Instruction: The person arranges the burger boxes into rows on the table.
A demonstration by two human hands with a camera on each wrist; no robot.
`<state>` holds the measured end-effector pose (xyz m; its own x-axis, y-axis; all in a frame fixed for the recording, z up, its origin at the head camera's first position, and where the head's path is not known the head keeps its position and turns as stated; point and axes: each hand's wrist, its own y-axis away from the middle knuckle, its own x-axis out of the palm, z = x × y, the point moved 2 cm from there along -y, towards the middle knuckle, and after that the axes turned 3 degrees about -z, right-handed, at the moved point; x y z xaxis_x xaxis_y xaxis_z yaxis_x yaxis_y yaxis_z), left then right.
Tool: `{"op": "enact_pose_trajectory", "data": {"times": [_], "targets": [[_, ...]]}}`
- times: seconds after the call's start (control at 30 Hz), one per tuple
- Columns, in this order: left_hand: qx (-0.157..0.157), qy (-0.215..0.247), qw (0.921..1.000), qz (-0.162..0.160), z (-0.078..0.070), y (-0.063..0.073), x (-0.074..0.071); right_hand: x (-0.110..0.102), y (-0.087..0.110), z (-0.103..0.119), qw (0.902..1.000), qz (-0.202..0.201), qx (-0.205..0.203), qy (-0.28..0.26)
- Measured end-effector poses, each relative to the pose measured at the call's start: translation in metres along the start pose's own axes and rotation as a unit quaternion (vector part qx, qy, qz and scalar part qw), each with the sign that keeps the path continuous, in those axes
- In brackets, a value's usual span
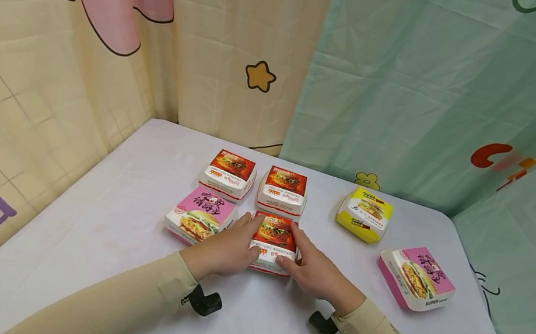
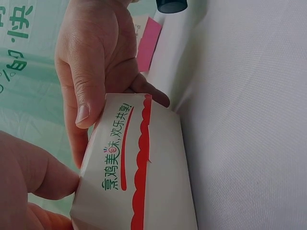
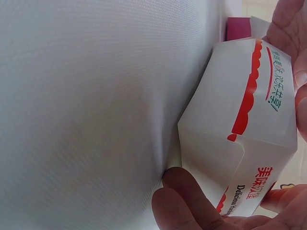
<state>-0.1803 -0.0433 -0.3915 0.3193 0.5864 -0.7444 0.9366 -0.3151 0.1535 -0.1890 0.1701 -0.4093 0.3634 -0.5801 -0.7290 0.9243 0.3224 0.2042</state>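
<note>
A red-and-white burger box (image 1: 274,240) sits on the table between both hands. My left hand (image 1: 229,248) grips its left side, the thumb at the near top edge. On the opposite side my right hand (image 1: 320,273) holds it, with the thumb over the near right corner and fingers low along the side wall in the right wrist view. Its white front flap with a red scalloped edge (image 2: 140,163) is closed. Just left of the left hand lies a pink burger box (image 1: 201,216), partly overlapped by that hand. Two more red boxes (image 1: 232,168) (image 1: 284,187) stand side by side behind.
Toward the back right is a yellow burger box (image 1: 365,214), turned slightly. Another pink burger box (image 1: 417,277) lies at an angle near the right edge of the white table (image 1: 88,255). Printed curtains (image 1: 249,22) hang behind and beside the table.
</note>
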Motion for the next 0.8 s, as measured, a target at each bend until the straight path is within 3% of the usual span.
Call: {"op": "enact_pose_trajectory", "data": {"times": [0.8], "targets": [[0.002, -0.011, 0.9999, -0.002, 0.0015, 0.0000, 0.0008, 0.0000, 0.0012, 0.0017, 1.0000, -0.003, -0.007, -0.001]]}}
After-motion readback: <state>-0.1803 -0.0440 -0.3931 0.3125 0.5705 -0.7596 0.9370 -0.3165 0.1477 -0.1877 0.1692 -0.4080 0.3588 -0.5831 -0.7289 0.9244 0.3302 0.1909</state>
